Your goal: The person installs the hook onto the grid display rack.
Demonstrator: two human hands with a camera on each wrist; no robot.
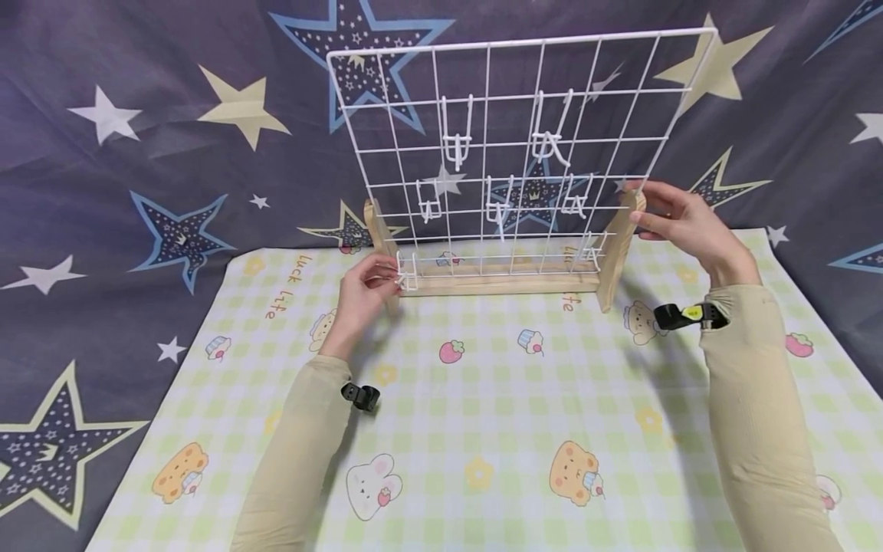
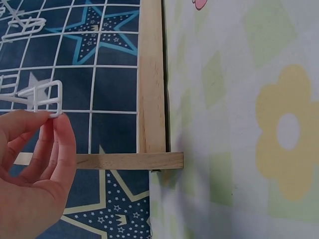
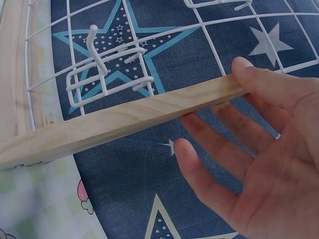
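Note:
A white wire grid rack (image 1: 521, 43) stands upright between two wooden side posts, joined by a wooden base bar (image 1: 497, 286). At its lower left, my left hand (image 1: 360, 300) pinches the bottom of a white wire hook (image 2: 60, 97) between thumb and fingertips. The hook overlaps the grid's wires there. On the other side, my right hand (image 1: 693, 226) grips the upper part of the right side post (image 1: 612, 261), thumb on one face and fingertips against the other. The left side post (image 1: 375, 226) is partly hidden behind the left hand and hook.
Several more white hooks hang on the grid, among them an upper-left hook (image 1: 457, 149) and an upper-right hook (image 1: 549, 144). A checked cartoon tablecloth (image 1: 441, 414) covers the table. Behind stands a dark curtain (image 1: 172, 161) with stars. Each wrist wears a black strap.

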